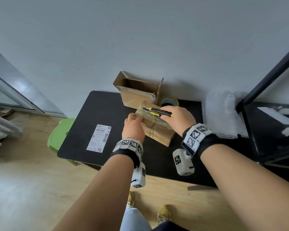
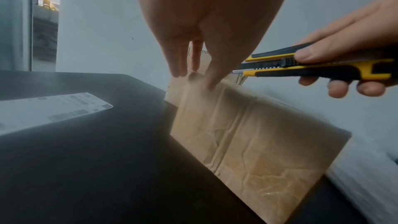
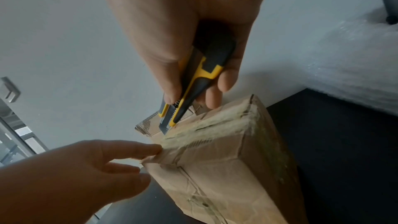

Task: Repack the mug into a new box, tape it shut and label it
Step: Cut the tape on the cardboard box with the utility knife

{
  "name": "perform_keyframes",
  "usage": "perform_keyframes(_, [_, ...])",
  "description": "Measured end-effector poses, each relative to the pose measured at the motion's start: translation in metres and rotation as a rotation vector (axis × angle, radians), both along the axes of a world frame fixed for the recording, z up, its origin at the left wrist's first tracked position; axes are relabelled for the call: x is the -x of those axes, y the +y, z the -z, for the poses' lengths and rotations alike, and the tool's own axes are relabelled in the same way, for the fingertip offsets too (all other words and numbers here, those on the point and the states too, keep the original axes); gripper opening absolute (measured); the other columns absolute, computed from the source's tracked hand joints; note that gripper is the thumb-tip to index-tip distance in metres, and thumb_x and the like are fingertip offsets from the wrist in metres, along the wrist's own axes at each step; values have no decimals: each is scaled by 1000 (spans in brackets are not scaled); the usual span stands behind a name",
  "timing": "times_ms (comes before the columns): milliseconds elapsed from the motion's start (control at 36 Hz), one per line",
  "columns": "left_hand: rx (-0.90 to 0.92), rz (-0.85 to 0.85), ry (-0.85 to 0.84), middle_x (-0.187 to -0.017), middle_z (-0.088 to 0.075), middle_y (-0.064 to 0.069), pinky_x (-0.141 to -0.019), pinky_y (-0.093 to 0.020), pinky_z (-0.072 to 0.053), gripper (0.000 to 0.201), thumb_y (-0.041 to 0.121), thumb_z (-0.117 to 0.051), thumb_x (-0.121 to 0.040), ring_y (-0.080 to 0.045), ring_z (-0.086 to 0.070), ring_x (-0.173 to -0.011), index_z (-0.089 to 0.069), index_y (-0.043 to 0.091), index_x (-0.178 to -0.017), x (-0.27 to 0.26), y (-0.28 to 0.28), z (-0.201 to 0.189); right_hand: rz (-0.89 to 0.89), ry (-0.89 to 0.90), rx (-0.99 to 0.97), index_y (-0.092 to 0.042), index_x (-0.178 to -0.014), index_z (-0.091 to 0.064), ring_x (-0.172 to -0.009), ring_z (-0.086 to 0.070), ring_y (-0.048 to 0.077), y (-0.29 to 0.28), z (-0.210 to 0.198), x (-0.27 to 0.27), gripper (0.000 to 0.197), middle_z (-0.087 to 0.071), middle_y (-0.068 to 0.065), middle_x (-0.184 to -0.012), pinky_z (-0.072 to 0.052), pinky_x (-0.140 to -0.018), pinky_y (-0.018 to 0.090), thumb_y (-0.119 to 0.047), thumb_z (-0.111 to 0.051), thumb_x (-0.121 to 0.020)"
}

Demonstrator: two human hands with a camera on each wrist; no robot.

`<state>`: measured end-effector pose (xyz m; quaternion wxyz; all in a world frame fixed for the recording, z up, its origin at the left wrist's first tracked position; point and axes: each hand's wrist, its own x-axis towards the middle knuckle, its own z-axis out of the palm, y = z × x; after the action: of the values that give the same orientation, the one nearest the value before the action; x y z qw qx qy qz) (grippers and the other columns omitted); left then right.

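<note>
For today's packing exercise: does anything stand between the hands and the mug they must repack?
Yes. No mug shows; presumably it is inside the taped old box, still sealed. The right hand holds the utility knife at its top tape while the left hand steadies a corner.
</note>
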<state>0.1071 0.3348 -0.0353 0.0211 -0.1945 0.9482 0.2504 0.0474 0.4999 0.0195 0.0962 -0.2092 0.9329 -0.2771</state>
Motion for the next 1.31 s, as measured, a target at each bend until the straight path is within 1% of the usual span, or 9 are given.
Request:
perform_keyframes(111, [68, 43, -2, -144, -30, 4, -88, -32, -47, 51, -4, -48, -85, -19, -31, -130, -51, 22, -129, -3, 1, -4, -20, 11, -37, -32, -119, -66, -89, -62, 19, -9, -3, 5, 26, -69, -4, -102, -53, -75, 36, -33, -58, -94])
perform_keyframes(250, [110, 96, 47, -135, -43, 4, -84, -30, -44, 43, -4, -47, -86, -17, -36, -125, -54, 15, -124, -7, 5, -6, -34, 23, -74, -32, -118, -66, -89, -62, 19, -16, -5, 9, 25, -69, -4, -102, -54, -75, 37, -33, -57, -94])
perform_keyframes(361, [88, 114, 6, -140, -38, 5, -83, -28, -45, 55, -7, -45, -82, -15, -33, -131, -47, 17, -132, -11, 6, -4, -44, 19, -114, -32, -114, -67, -87, -62, 20, -18, -4, 9, 23, -69, -3, -98, -55, -75, 39, -32, -55, -95])
perform_keyframes(528, [122, 164, -98, -150, -24, 8, -98, -32, -45, 68, 0, -48, -85, -13, -27, -138, -31, 22, -147, -12, 5, -5, -51, 31, -214, -28, -107, -68, -84, -63, 21, -23, -8, 12, 19, -68, -3, -95, -56, -73, 37, -31, -53, -95])
perform_keyframes(778, [143, 168, -171, -151, -23, 6, -107, -34, -35, 68, 2, -44, -86, -18, -26, -139, -26, 21, -149, -12, 8, -12, -11, 28, -335, -27, -93, -67, -73, -61, 21, -15, -14, 5, 16, -65, -3, -82, -53, -65, 32, -25, -52, -92])
perform_keyframes(861, [170, 180, -176, -151, -24, 4, -109, -34, -31, 66, 2, -43, -87, -19, -26, -138, -28, 19, -148, -11, 11, -16, 8, 19, -380, -27, -92, -69, -71, -62, 21, -2, -17, 2, 15, -65, -2, -80, -54, -67, 32, -26, -53, -90])
perform_keyframes(1056, [172, 132, -204, -147, -28, 2, -99, -32, -38, 64, 6, -45, -85, -26, -36, -128, -29, 19, -146, -9, 21, -18, 74, -18, -401, -25, -87, -71, -69, -62, 21, 32, -25, -6, 16, -65, -2, -76, -54, -68, 32, -25, -56, -87])
perform_keyframes(1194, [333, 169, -211, -144, -31, -4, -110, -36, -33, 60, 9, -51, -87, -25, -32, -132, -32, 13, -144, -8, 38, -28, 133, -52, -377, -20, -77, -68, -66, -60, 22, 44, -28, -10, 17, -63, 0, -72, -44, -58, 26, -25, -55, -85])
perform_keyframes(1306, [303, 310, -191, -132, -42, -2, -92, -36, -45, 46, 3, -48, -85, -24, -40, -125, -50, 19, -128, -6, 57, -30, 146, -61, -363, -21, -75, -67, -67, -60, 22, 49, -27, -13, 17, -63, 0, -72, -44, -60, 27, -25, -56, -87])
